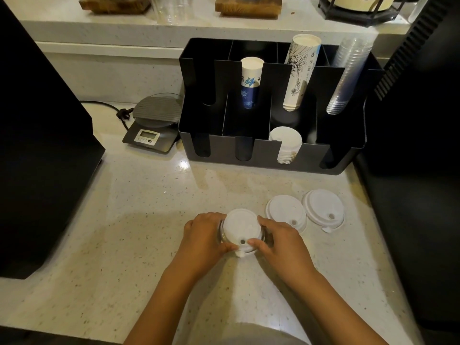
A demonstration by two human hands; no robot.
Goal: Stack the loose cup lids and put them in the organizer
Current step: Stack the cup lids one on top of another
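Observation:
A white cup lid (pixel 241 226) sits on top of a small stack on the counter, with clear rims showing beneath it. My left hand (pixel 205 235) grips the stack's left side and my right hand (pixel 276 239) grips its right side. Two more white lids lie loose to the right: one (pixel 285 212) close by and one (pixel 323 207) further right. The black organizer (pixel 258 151) stands behind, and one of its front slots holds a stack of white lids (pixel 285 143).
The organizer's rear slots hold a blue-patterned paper cup stack (pixel 251 80), a tall white paper cup stack (pixel 300 70) and clear plastic cups (pixel 348 73). A digital scale (pixel 154 120) with a cord sits left of it. Black appliances flank both sides of the counter (pixel 149 207).

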